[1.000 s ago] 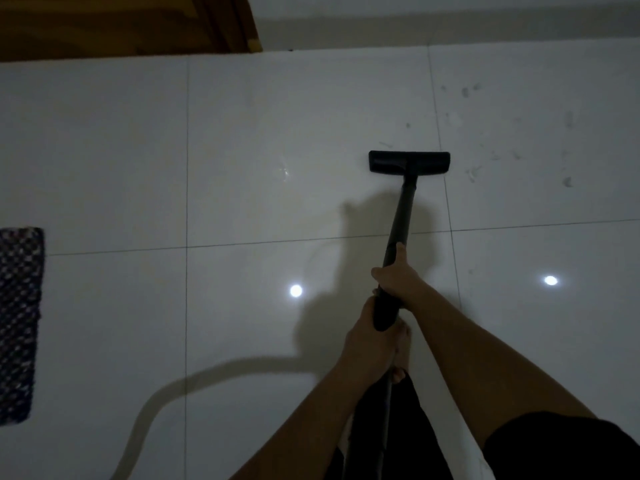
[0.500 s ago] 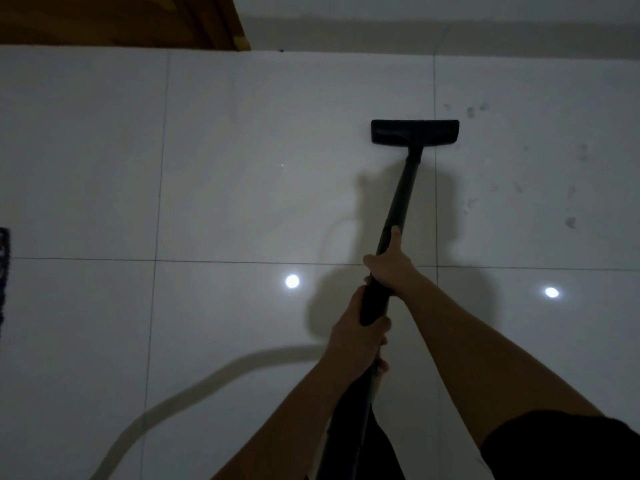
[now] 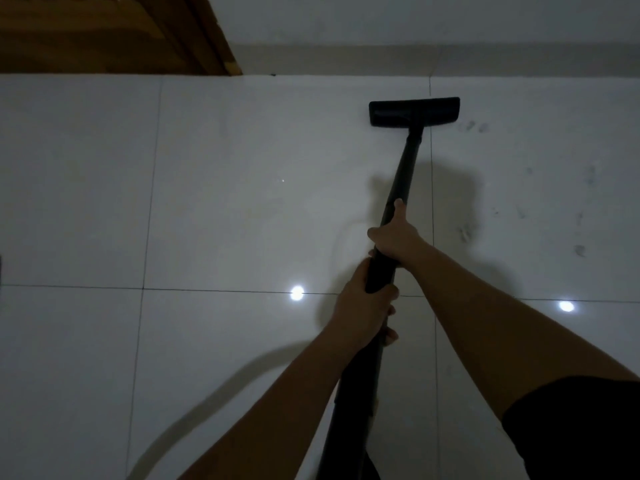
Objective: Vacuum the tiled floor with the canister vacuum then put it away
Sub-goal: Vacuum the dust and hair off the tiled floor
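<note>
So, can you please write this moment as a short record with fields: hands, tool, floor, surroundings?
left hand: gripping wand, lower on it
right hand: gripping wand, higher up
wand: black, angled forward
nozzle: flat on floor, near wall
floor: white glossy tiles, two light reflections
smudges: dark marks right of nozzle
door frame: wooden, top left

Black vacuum wand (image 3: pixel 403 178) slanting up to flat floor head (image 3: pixel 414 111) on white tiled floor (image 3: pixel 242 209) near wall.
</note>
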A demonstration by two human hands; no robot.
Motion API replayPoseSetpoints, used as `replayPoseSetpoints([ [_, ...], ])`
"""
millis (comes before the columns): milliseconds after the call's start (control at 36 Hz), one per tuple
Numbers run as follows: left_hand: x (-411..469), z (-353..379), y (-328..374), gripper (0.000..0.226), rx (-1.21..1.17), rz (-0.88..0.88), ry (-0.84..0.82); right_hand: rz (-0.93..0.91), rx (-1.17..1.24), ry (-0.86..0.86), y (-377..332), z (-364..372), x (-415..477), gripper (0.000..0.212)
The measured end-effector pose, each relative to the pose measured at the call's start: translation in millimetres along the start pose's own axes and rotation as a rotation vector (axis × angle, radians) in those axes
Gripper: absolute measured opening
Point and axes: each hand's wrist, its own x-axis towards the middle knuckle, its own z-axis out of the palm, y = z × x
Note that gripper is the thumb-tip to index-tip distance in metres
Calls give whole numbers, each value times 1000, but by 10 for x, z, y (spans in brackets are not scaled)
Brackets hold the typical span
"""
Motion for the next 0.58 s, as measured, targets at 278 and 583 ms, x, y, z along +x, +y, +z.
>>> replayPoseSetpoints([
  [278, 169, 2, 371, 36, -16, 27, -46, -36, -71, 43, -282, -176, 197, 85],
  [583, 215, 248, 470, 40, 51, 50, -69, -28, -18, 112, -238, -456, 222, 85],
])
